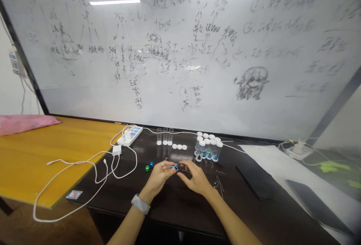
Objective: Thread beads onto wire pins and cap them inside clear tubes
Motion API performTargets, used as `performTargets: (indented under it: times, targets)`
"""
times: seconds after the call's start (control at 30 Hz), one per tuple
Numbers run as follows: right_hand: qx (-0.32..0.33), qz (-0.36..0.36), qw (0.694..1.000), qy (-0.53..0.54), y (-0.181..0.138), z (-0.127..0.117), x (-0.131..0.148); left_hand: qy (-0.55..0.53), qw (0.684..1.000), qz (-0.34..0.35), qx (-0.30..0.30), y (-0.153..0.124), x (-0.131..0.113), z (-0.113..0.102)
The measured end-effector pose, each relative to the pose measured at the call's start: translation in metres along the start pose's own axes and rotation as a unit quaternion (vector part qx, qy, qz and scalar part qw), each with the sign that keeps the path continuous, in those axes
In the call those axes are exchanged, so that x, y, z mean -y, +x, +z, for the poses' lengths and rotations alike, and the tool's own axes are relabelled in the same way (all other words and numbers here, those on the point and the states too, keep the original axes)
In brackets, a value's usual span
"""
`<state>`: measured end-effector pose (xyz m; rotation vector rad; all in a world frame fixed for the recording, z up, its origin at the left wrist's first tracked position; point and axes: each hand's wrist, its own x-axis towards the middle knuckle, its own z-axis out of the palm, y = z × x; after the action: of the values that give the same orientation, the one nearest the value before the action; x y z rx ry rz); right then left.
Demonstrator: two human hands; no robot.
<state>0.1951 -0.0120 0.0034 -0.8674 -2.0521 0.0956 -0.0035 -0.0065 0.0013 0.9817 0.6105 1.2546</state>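
Both hands working a blue bead (177, 167) + thin rod (184, 170), mid-desk (180, 204), btwn far & near edges.
L hand (158, 176) is pinching the rod w/ thumb & fingertips, close by the bead; R hand (195, 177) is curving in from the right, thumb & forefinger parted around that side; whether it's touching, can't tell. For fine work like this, prob. best to be gripping lightly w/ L, holding the rod level, & letting R do the small adjusting, wrists low for steadiness. Round beads may roll, so working over the desk, well in from its near edge, seems wise. Spare green bead (147, 168) & 2nd blue one (151, 164) are lying twd the left edge; capped vials (208, 147) are standing twd the far edge, right of ctr.
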Motion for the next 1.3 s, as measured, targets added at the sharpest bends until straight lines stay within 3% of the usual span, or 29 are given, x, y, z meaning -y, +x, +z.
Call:
performTargets:
  times: [0.27, 0.8, 1.0, 1.3]
  targets:
    - [-0.006, -0.022, 0.999, 0.028, -0.0004, 0.0027, -0.0033, 0.001, 1.000, -0.005, -0.002, -0.0004, -0.0009, 0.0008]
    - [0.001, 0.015, 1.000, -0.010, 0.0000, 0.0024, 0.0015, -0.002, 1.000, -0.006, -0.006, -0.0010, -0.0013, 0.0020]
    - [0.015, -0.013, 1.000, 0.008, -0.0012, -0.0001, 0.0028, 0.001, 1.000, 0.001, -0.002, -0.0002, 0.0004, -0.0002]
    - [-0.019, -0.014, 1.000, 0.012, -0.0011, 0.0080, -0.0012, -0.014, 1.000, -0.012, -0.005, -0.0016, -0.0019, 0.0023]
